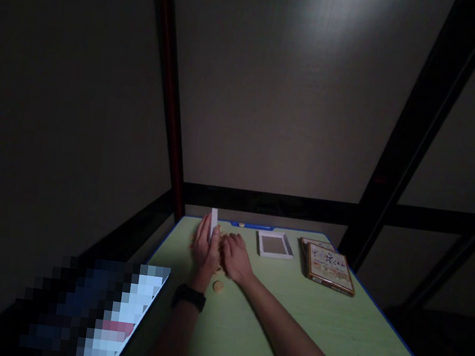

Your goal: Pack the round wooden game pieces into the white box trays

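Note:
My left hand (205, 249) grips a white box (213, 222) that stands tilted on its edge near the far left of the green table (280, 322). A black watch (189, 297) is on that wrist. My right hand (235, 257) rests palm down with curled fingers on a pile of small tan wooden discs (224, 244) beside the box. What lies under its fingers is hidden. One loose disc (218, 286) lies on the table between my wrists.
A white box lid or tray (275, 244) lies right of my hands. Farther right, two wooden framed boards (329, 267) are stacked. A blue pen (252, 225) lies at the far edge. Dark metal posts (170, 89) flank the table. A blurred screen (117, 313) sits at the left.

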Available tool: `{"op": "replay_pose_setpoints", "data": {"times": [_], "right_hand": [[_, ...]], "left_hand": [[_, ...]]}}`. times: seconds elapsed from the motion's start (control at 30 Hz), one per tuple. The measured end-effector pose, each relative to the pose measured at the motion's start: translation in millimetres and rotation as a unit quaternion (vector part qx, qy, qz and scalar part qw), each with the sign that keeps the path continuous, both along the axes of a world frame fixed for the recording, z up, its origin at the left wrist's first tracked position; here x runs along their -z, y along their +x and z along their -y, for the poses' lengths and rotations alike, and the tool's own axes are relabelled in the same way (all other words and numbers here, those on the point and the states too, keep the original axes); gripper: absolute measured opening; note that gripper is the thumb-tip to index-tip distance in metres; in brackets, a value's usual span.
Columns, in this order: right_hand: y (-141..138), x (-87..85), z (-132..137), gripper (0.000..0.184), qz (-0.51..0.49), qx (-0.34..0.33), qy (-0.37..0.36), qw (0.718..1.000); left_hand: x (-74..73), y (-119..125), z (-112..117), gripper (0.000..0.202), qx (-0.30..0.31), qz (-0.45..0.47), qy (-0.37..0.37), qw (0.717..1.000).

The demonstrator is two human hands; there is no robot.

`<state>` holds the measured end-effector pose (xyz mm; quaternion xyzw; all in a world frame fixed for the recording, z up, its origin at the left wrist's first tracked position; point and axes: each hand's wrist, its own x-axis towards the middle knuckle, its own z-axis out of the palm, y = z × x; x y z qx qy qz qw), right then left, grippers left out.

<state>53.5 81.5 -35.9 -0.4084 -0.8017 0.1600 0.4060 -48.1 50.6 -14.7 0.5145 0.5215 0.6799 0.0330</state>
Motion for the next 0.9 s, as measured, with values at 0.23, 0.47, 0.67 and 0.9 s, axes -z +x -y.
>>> {"op": "replay_pose_setpoints", "data": {"times": [0.23,0.47,0.67,0.9], "right_hand": [[26.4,10.4,28.4,0.046,0.051,-0.036,0.002,0.998],[39.4,5.8,59.3,0.066,0.154,-0.051,-0.026,0.986],[24.3,7.1,60.3,0.059,0.163,-0.062,0.008,0.985],[7.1,-9.2,41.8,0.051,0.190,-0.043,0.031,0.980]], "left_hand": [[-0.5,-0.2,0.8,0.052,0.007,0.011,0.007,1.000],[-17.6,-9.3,4.3,0.054,0.051,0.122,0.042,0.990],[-20.3,-29.2,12.1,0.059,0.066,0.160,0.043,0.984],[-19.0,-34.7,18.1,0.063,0.045,0.197,0.043,0.978]]}}
